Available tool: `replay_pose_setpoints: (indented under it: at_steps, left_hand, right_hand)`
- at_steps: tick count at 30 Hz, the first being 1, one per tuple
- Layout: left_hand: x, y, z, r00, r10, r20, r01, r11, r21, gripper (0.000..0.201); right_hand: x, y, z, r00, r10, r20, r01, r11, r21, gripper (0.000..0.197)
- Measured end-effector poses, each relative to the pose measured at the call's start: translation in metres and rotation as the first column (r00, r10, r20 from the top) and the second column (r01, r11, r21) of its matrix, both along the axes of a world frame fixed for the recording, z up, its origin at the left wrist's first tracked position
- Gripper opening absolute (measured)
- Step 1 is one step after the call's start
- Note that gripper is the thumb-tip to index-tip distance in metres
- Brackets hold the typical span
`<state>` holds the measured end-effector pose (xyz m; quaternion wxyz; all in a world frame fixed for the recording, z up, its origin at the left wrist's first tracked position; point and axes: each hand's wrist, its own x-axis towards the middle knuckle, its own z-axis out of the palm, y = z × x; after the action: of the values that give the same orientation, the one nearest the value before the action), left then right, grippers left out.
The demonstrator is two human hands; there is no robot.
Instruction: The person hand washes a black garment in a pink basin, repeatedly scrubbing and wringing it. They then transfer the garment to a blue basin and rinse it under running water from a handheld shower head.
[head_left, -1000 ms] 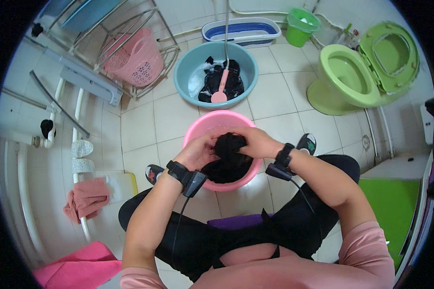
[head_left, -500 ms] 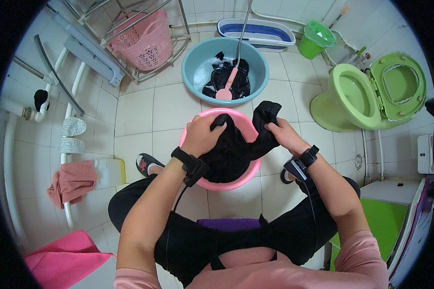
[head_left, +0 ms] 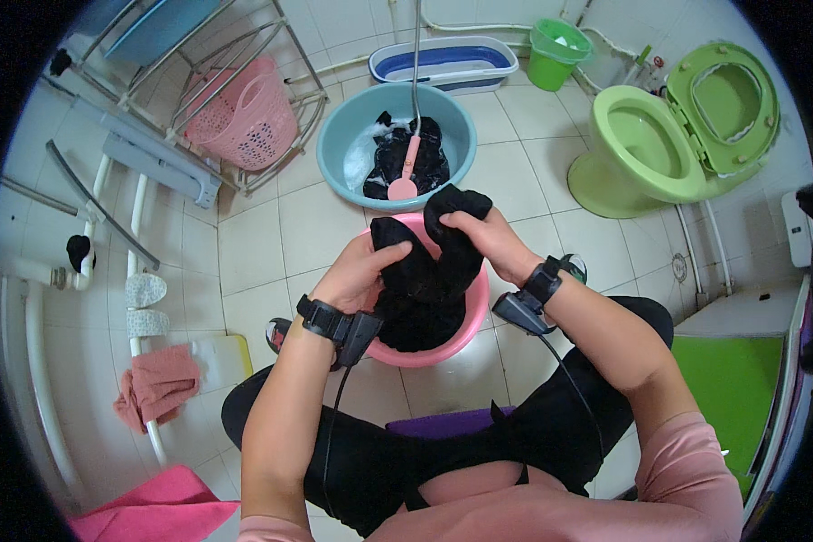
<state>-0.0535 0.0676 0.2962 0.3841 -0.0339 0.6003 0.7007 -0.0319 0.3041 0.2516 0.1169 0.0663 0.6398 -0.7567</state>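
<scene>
Both hands grip a black garment [head_left: 459,248], held bunched above a pink basin [head_left: 468,341]. My left hand [head_left: 359,271] pinches one part of the cloth between thumb and fingers at the basin's left side. Farther right, my right hand [head_left: 495,242] is closed on another part, its thumb pressed on top. Below them, more black cloth [head_left: 417,325] lies in the pink basin; whether it is one piece with the held garment I cannot tell. Just beyond stands a blue basin [head_left: 336,154] with wet black clothes [head_left: 425,149] in suds and a pink shower head [head_left: 403,188] lying across them.
Behind the blue basin is a white and blue oblong tub [head_left: 443,79]. A green bin [head_left: 556,68] and a green toilet [head_left: 637,149] with its lid up stand right. To the left are a metal rack [head_left: 289,41], a pink basket [head_left: 262,126] and a pink towel [head_left: 158,384].
My right hand has come inward and a little up, bringing its end of the garment closer to my left hand. The view has also shifted slightly.
</scene>
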Motion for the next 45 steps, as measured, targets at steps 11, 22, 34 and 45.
replay_pose_setpoints:
  at_steps: [11, 22, 34, 45]
  left_hand:
    - [0.005, 0.011, -0.008, 0.983, 0.155, 0.097, -0.157, 0.987, 0.013, 0.022]
    - [-0.009, -0.017, -0.046, 0.682, -0.133, -0.720, -0.150, 0.937, -0.315, 0.081]
    - [0.002, 0.041, -0.105, 0.762, -0.116, -0.638, 0.016, 0.987, -0.160, 0.101]
    - [-0.018, -0.013, -0.003, 0.670, 0.068, -0.739, -0.327, 0.921, -0.211, 0.049]
  right_hand:
    - [0.010, -0.021, 0.014, 0.882, 0.458, -0.111, -0.424, 0.875, 0.234, 0.109]
    - [0.000, -0.017, 0.026, 0.985, 0.036, -0.168, 0.039, 0.904, 0.426, 0.042]
    - [0.014, 0.002, 0.234, 0.968, -0.167, -0.187, 0.097, 0.937, -0.336, 0.019]
    - [0.023, 0.101, 0.173, 0.910, -0.369, -0.188, 0.256, 0.859, -0.444, 0.020]
